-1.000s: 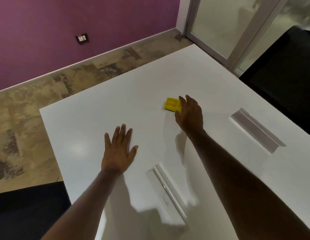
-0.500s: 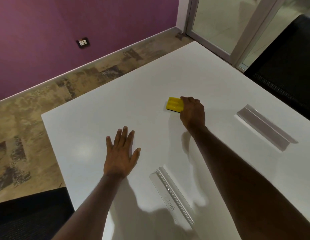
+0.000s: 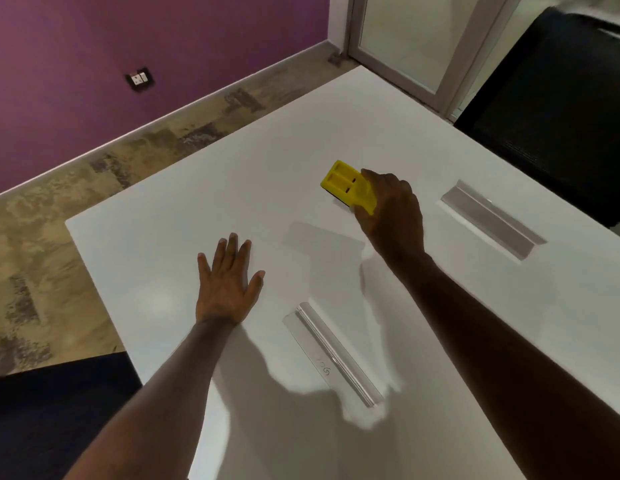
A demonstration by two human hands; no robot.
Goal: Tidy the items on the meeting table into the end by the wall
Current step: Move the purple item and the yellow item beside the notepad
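- Fingers of the right hand (image 3: 393, 209) are wrapped round one end of a flat yellow plastic block with two rectangular recesses in its top face (image 3: 348, 186); the thumb sits under its near edge and a fingertip lies along its far edge.
- That yellow block is tilted, its free end pointing up and to the left, and it appears raised just off the glossy white rectangular meeting table (image 3: 253, 174), near the middle of the tabletop.
- Beneath and just left of the block, a soft grey shadow falls on the table surface.
- Left hand (image 3: 227, 282) lies spread flat, palm down, fingers straight and slightly fanned, resting on the white top and holding nothing; it is well apart from the block.
- Between the two forearms sits a long brushed-metal cable hatch with a small logo (image 3: 331, 358), set into the tabletop.
- A second silver metal hatch strip (image 3: 492, 220) lies to the right of the gripping hand, near the table's right edge.
- Beyond the far table edge runs mottled brown carpet (image 3: 93, 174), then a purple wall (image 3: 93, 46) carrying a black socket plate (image 3: 139, 79).
- A black mesh office chair (image 3: 561, 109) stands at the upper right beside a white-framed glass door (image 3: 422, 39).
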